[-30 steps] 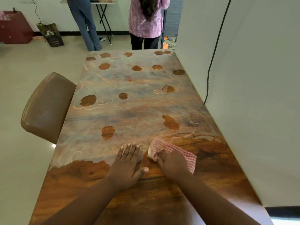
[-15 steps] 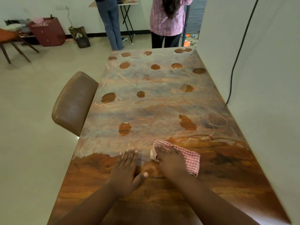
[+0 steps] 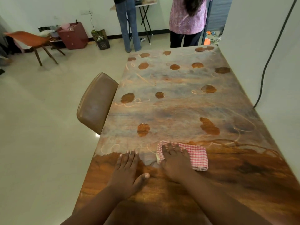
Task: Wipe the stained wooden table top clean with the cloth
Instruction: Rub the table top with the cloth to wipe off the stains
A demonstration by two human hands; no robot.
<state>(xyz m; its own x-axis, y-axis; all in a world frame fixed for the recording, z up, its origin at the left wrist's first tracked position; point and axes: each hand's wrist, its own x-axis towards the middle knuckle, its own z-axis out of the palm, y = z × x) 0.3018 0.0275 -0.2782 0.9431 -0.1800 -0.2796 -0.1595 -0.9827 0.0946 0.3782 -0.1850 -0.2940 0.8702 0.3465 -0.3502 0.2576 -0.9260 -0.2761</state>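
A long wooden table top (image 3: 186, 108) stretches away from me, coated in a pale grey film with several brown blotches (image 3: 143, 129). The strip nearest me is bare, glossy brown wood. My right hand (image 3: 174, 161) lies flat on a red-and-white checked cloth (image 3: 197, 155), fingers straight, pressing it to the table at the edge of the film. My left hand (image 3: 128, 169) rests flat on the wood just left of the cloth, fingers straight and thumb spread.
A brown padded chair back (image 3: 95, 103) stands against the table's left edge. A white wall with a black cable (image 3: 266, 65) runs along the right edge. Two people (image 3: 186, 18) stand beyond the far end. An orange chair (image 3: 30, 42) stands on the floor, far left.
The view has swung left, showing more floor. My right hand and the cloth have slid a little to the right along the film's edge. The left hand stays flat.
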